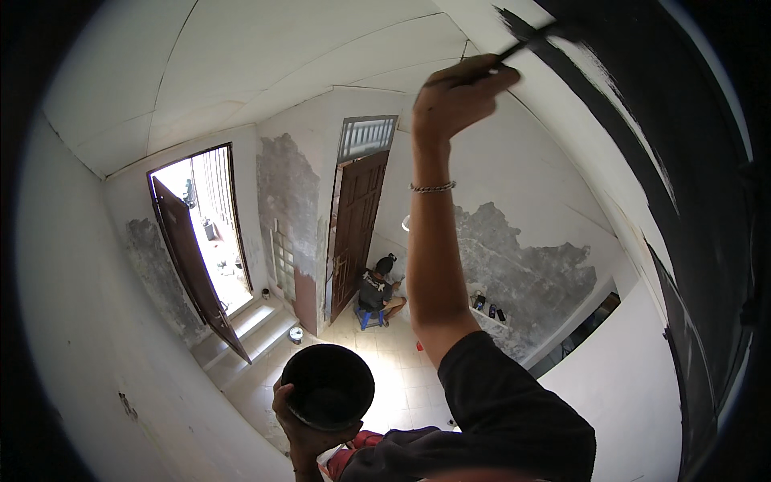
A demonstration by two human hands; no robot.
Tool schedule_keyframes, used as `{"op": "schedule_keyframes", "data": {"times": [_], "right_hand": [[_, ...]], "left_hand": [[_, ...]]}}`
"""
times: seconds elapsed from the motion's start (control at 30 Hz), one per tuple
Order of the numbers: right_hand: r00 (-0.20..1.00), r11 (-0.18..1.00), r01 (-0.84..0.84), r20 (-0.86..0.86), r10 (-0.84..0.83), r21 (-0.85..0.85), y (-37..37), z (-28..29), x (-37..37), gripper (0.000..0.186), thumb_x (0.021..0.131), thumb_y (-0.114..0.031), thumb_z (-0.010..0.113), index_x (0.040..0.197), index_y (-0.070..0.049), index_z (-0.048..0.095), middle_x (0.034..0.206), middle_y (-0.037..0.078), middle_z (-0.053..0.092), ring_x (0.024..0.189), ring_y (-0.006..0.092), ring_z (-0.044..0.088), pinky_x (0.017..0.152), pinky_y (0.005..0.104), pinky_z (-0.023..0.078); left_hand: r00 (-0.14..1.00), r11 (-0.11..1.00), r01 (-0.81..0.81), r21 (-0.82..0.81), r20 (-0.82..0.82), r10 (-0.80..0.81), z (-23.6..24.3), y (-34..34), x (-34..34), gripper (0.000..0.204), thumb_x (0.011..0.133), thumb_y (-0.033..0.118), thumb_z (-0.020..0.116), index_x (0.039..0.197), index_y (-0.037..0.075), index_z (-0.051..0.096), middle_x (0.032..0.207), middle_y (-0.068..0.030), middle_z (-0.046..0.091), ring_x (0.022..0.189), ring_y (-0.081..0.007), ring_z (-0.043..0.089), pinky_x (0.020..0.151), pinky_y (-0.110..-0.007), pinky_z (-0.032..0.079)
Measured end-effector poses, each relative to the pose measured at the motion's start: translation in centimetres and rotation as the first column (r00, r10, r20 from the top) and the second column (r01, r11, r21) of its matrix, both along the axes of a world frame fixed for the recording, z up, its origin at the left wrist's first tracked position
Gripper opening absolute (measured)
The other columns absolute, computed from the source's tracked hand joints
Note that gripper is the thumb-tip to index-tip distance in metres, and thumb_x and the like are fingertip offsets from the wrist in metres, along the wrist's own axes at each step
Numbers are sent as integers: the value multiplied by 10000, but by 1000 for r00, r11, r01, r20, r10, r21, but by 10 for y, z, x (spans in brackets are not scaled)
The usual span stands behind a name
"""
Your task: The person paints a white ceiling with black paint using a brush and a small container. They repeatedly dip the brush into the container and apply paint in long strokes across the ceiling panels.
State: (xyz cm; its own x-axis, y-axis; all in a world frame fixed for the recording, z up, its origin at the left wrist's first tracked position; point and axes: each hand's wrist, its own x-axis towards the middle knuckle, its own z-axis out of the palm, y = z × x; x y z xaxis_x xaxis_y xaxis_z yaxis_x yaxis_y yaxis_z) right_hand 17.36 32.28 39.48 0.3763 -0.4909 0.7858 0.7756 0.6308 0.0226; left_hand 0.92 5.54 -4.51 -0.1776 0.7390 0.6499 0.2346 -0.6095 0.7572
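Observation:
My right hand [466, 96] is raised high, closed on a thin dark paintbrush [522, 44] whose blurred tip is at the white edge of a surface [675, 88] coated unevenly in black paint at the right. Low in the view, my left hand [305, 426] grips a round dark container [328, 381] with black contents, its fingers round the side and bottom.
A person [371, 293] sits on a blue stool [368, 320] below, beside a brown door [357, 233]. An open door [189, 265] and steps [261, 333] are at the left, with a white bucket [296, 333]. Small items [490, 307] lie on a ledge by a patchy wall.

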Motion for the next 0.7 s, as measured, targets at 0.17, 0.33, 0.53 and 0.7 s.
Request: {"op": "schedule_keyframes", "data": {"times": [0.17,0.33,0.53,0.7], "right_hand": [[983,991,-93,150,107,-95,3,-24,18,235,1115,-175,515,998,-7,402,581,45,466,468,141,482,456,289,358],[988,995,96,129,-90,-35,-35,-34,109,267,1102,-259,573,1064,-1,516,637,85,574,483,250,617,459,325,446],[988,998,-69,-142,67,-12,-116,-90,151,416,1074,-379,631,1027,6,481,608,23,556,446,46,532,325,189,364],[917,950,-37,-368,155,310,-124,-94,124,374,1112,-353,531,1034,-1,428,612,43,533,423,101,566,341,188,472]], "left_hand": [[1000,1000,-14,-18,-24,14,6,-3,-3,1381,501,219,1069,1544,274,167,1554,-227,395,1396,-399,520,1127,-520,530],[997,997,-71,33,-36,72,3,-1,-2,1350,500,302,1069,1538,245,207,1500,-226,436,1348,-401,547,1094,-529,524],[997,995,-79,61,-15,80,2,8,-2,1324,514,315,1062,1531,247,217,1478,-227,457,1324,-401,568,1070,-529,540],[994,998,-58,21,-89,60,17,7,-4,1329,541,236,1053,1534,287,172,1519,-231,433,1353,-392,566,1076,-515,565]]}}
